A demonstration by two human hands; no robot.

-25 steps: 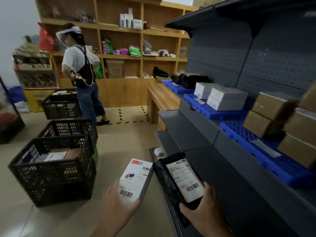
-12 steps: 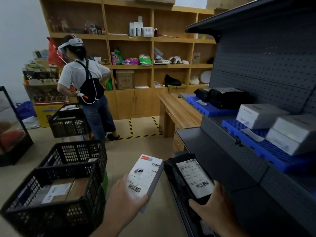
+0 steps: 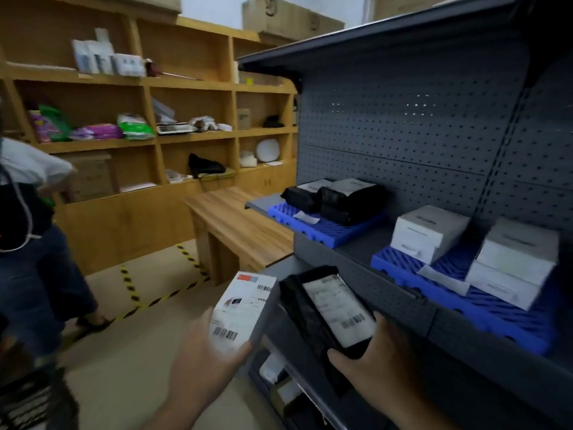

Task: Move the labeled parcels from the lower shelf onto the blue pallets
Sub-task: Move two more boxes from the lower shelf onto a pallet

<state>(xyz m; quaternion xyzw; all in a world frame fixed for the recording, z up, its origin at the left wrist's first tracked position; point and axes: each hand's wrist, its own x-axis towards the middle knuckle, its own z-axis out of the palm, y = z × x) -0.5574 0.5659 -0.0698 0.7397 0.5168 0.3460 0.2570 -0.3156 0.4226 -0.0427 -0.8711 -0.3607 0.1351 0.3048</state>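
Note:
My left hand [image 3: 203,364] grips a white labeled box [image 3: 245,308] from below, its barcode facing up. My right hand [image 3: 376,361] holds a black plastic parcel [image 3: 325,315] with a white shipping label. Both are carried low in front of the grey metal shelving. On the upper shelf, a far blue pallet [image 3: 313,225] carries several black parcels [image 3: 341,197]. A nearer blue pallet [image 3: 483,299] carries white boxes [image 3: 428,231] in two stacks. More parcels [image 3: 274,369] lie on the lower shelf beneath my hands.
A wooden bench [image 3: 238,225] stands left of the shelving. Wooden wall shelves [image 3: 148,135] hold goods behind it. Another person [image 3: 28,231] stands at the left edge. A black crate [image 3: 34,401] sits at the bottom left. Yellow-black tape [image 3: 133,293] marks the floor.
My view has moved forward and turned right along the shelving, bringing the black-parcel pallet closer. Both hands have kept their parcels and risen slightly. The other person has slid to the frame's left edge.

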